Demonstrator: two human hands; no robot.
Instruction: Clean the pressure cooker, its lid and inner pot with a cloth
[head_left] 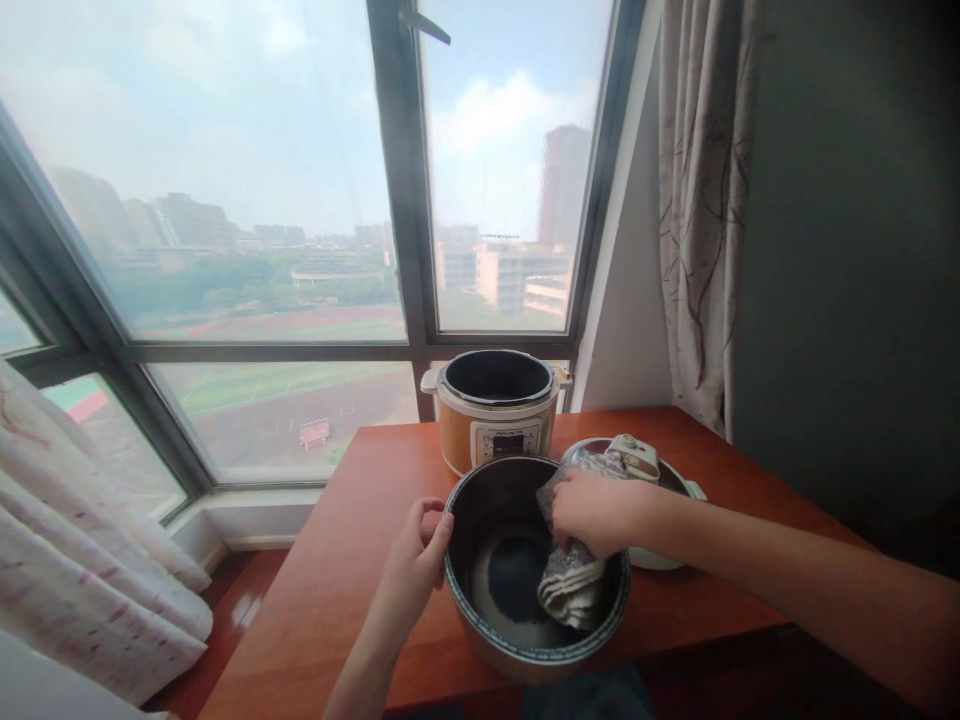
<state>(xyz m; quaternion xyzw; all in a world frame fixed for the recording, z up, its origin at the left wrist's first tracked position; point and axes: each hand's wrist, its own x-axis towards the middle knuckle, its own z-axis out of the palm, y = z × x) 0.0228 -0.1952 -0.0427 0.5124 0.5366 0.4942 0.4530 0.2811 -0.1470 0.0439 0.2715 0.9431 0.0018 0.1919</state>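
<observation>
A dark inner pot (487,580) with a worn base tilts toward me at the table's near edge. My left hand (424,540) grips its rim on the left, thumb and fingers closed on the wall. Inside the pot's right side, my right hand (596,510) is closed around a grey and white cloth (574,590), which hangs down against the inner wall. Right behind the pot stands an orange and white electric cooker (457,425) with its top uncovered. The cooker lid (679,485) lies to the right, partly hidden by my right hand and forearm.
The reddish wooden table (382,480) stands against a large window (420,200). Curtains hang at left (82,560) and at right (705,200). A dark wall (847,250) closes off the right side.
</observation>
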